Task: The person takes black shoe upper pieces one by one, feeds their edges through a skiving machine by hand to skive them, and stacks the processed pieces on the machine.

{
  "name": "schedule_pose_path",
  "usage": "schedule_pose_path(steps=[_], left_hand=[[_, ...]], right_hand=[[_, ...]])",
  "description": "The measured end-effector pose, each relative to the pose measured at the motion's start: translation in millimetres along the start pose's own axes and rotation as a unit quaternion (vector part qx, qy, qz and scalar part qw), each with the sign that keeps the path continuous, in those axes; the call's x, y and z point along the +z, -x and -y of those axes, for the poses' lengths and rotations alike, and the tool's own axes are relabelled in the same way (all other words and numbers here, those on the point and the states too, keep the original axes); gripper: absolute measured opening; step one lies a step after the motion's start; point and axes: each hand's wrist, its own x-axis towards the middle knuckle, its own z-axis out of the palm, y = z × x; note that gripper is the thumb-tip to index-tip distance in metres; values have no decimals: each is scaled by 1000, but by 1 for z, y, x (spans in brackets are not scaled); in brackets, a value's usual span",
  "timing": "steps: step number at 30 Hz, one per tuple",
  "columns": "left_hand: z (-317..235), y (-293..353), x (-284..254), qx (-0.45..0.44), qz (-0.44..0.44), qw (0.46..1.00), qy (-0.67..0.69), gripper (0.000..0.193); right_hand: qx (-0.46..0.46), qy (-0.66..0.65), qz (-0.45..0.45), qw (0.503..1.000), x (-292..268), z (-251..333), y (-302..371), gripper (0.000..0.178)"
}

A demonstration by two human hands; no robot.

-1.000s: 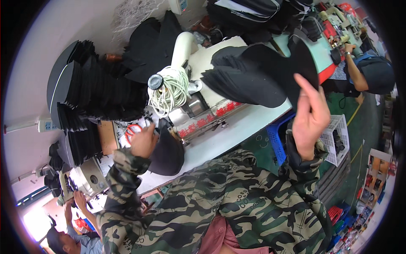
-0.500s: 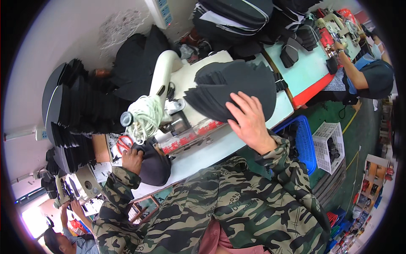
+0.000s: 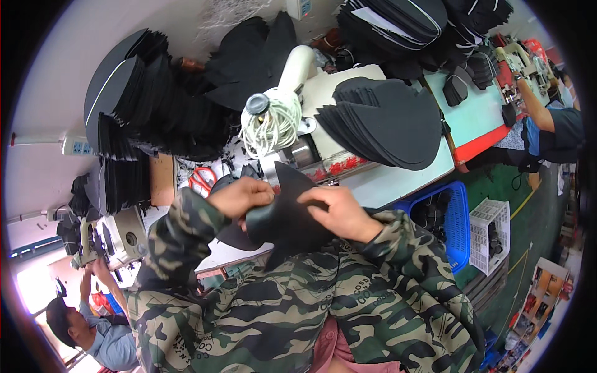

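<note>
Both my hands hold up a bent black sheet piece (image 3: pixel 287 211) in front of my jacket. My left hand (image 3: pixel 244 196) is closed on its left edge, thumb and fingers pinched together. From the other side my right hand (image 3: pixel 341 214) grips the piece between thumb and fingertips. Beneath the left hand, partly hidden, lies another dark piece (image 3: pixel 236 237) on the white table edge. A fanned stack of black rounded pieces (image 3: pixel 398 133) rests on the sewing machine's bed, just beyond my right hand. The white sewing machine (image 3: pixel 298 67) carries a bundle of pale cord (image 3: pixel 273 127).
Red-handled scissors (image 3: pixel 202 179) lie left of the machine. Tall black stacks (image 3: pixel 124 93) stand against the wall. A blue basket (image 3: pixel 459 230) and a white crate (image 3: pixel 488 233) sit on the floor at right. Co-workers sit at machines on the far left and far right.
My right hand has left the fanned stack and come down toward my chest. The left hand has risen from the table edge. A black piece is now bent between both hands; the view has shifted.
</note>
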Motion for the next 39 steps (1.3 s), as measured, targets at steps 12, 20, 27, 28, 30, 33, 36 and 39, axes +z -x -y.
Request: schedule_pose_path(steps=[12,20,27,28,30,33,36,39], left_hand=[[7,-25,-56,-14,-8,990,142,27],[40,-61,9,211,-117,960,-141,27],[10,-22,23,48,-27,998,26,39],[11,-24,24,16,0,1000,11,38],[8,-34,18,-12,-49,999,-9,35],[-3,-45,8,-8,-173,983,-65,29],[-13,-56,19,14,-225,971,-80,28],[-9,-58,26,32,-235,967,-88,26]], right_hand=[[31,-265,-36,963,84,-10,-32,46],[-12,74,-85,994,3,-15,-15,23],[-14,54,-276,960,-41,-1,25,22],[-9,63,-291,955,-38,-3,24,23],[-20,86,-314,945,-29,-9,19,25],[-52,99,-300,947,-10,-5,1,31],[-64,111,-321,938,-23,0,-13,28],[2,64,-291,955,-58,12,2,27]])
